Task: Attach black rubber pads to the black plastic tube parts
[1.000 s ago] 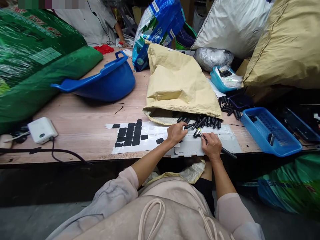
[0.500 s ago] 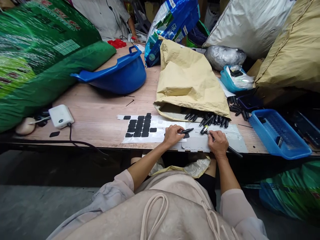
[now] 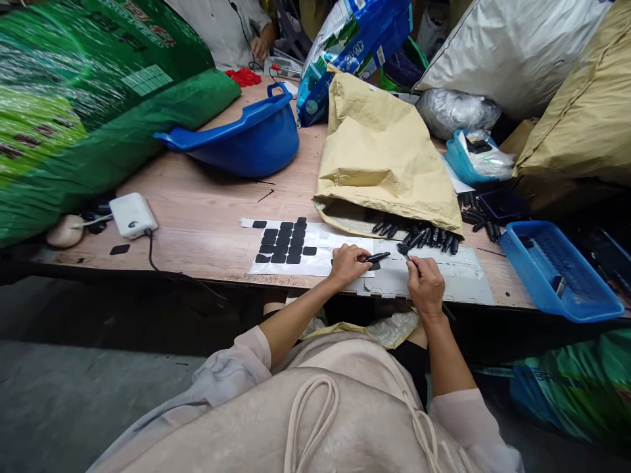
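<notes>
My left hand (image 3: 349, 264) is closed on a slim black pen-shaped piece (image 3: 379, 257), whose tip points right over the grey board (image 3: 463, 276). My right hand (image 3: 426, 282) grips a small hammer by its handle. The hammer's dark head (image 3: 403, 249) is just right of the black piece's tip, apart from it. Left of my hands, rows of black rounded squares (image 3: 280, 244) lie on a white sheet (image 3: 325, 263). Behind the hammer, several black pen-shaped pieces (image 3: 428, 238) spill from the mouth of a tan paper sack (image 3: 389, 144).
A blue basin (image 3: 246, 141) stands at the back left beside a green sack (image 3: 187, 98). At right is a blue plastic basket (image 3: 557, 263) on the table edge. A white box (image 3: 133, 215) trails a cable. Across the table shows another person's hand (image 3: 263, 45).
The hammer has turned in my right hand, and its head has come closer to the black piece's tip. The whole view has shifted slightly. My left hand keeps its hold.
</notes>
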Motion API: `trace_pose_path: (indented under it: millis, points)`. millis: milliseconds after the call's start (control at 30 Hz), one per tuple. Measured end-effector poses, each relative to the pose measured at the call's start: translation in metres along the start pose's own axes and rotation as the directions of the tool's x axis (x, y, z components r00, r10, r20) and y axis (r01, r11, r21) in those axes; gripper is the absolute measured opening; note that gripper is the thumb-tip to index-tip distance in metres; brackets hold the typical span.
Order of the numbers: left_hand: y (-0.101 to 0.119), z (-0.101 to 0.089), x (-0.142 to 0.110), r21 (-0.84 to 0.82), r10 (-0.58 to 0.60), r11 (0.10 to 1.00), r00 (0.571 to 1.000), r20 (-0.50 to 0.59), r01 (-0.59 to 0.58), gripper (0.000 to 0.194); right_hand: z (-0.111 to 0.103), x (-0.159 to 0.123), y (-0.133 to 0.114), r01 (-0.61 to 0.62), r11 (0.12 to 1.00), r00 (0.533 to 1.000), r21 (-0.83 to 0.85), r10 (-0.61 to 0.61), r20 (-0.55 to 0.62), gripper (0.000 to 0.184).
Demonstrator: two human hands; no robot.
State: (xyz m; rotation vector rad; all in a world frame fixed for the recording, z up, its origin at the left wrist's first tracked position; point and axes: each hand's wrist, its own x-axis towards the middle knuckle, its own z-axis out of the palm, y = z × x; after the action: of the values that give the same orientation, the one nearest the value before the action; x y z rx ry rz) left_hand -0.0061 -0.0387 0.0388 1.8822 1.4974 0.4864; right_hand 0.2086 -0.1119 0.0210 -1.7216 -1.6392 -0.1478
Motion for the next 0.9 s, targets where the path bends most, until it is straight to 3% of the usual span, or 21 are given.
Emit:
trace_pose_path:
  millis: [200,500,733,900]
  points:
    - [-0.002,0.003,0.002,-0.001,-0.013,1.000,1.000,0.001,0.013,0.024,0.016,0.001,-0.036,0.026,0.992,0.991,0.127,-0.042,0.128,0.033]
    - [-0.009,0.001,0.003,-0.035,0.008,0.999,1.000,0.001,-0.008,0.022,0.012,-0.004,-0.044,0.069,0.997,0.982,-0.035,-0.062,0.177,0.033]
    - [-0.010,0.001,0.005,-0.066,0.003,0.998,1.000,0.005,-0.002,0.020,0.001,0.008,-0.051,0.096,0.995,0.995,0.004,-0.096,0.039,0.037]
    - [-0.010,0.001,0.005,-0.051,0.011,0.999,1.000,-0.002,-0.012,0.020,0.015,-0.008,-0.047,0.108,0.991,0.986,-0.074,-0.097,0.135,0.034]
